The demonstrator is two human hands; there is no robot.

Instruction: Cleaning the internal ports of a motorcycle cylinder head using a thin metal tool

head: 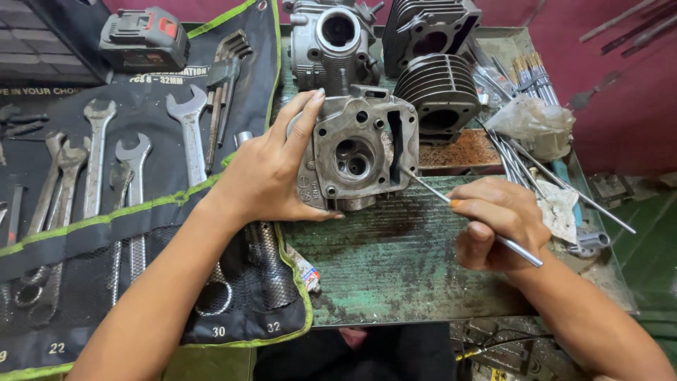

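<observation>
A grey metal cylinder head [363, 152] stands on edge on a worn green workbench [395, 261], its machined face with ports and bolt holes turned toward me. My left hand [271, 173] grips its left side, fingers over the top edge. My right hand [493, 222] holds a thin metal rod [518, 250] like a pen. The rod's tip touches the head's right edge near a slot.
A black tool roll [106, 233] with several spanners and hex keys lies at left, a battery pack [144, 39] above it. Behind stand another engine casting [331, 42] and two finned cylinders [441, 92]. Thin rods and a plastic bag [532, 123] lie at right.
</observation>
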